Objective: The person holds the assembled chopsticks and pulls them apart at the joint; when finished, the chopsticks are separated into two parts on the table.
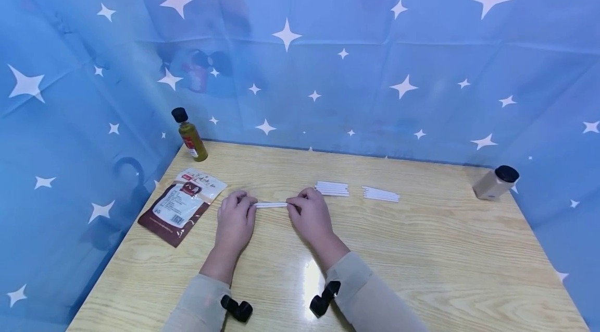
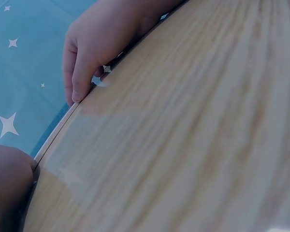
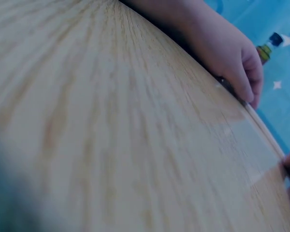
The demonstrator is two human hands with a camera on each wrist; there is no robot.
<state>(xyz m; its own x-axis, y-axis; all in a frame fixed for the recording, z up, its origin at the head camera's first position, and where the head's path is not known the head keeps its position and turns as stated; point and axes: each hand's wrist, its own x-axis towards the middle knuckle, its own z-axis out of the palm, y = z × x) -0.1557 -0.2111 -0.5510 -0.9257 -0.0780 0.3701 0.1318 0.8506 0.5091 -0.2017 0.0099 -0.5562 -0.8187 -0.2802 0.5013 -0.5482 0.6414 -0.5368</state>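
Two thin white sticks (image 1: 271,205) lie side by side on the table, level between my hands. My left hand (image 1: 236,220) pinches their left end between thumb and fingers. At the right end, the thumb and forefinger of my right hand (image 1: 311,214) pinch the same sticks. Both hands rest low at the tabletop, fingertips down, as the left wrist view also shows with the right hand (image 2: 99,48). Just beyond the right hand lies a row of white sticks (image 1: 332,189). A second row of white sticks (image 1: 380,194) sits farther right.
A brown and white food pouch (image 1: 180,204) lies left of the left hand. Behind it, a bottle of yellow-green liquid (image 1: 193,139) stands at the back left corner. A black-lidded jar (image 1: 496,183) is at the far right. Blue star-patterned cloth (image 1: 328,71) surrounds the wooden table (image 1: 445,259).
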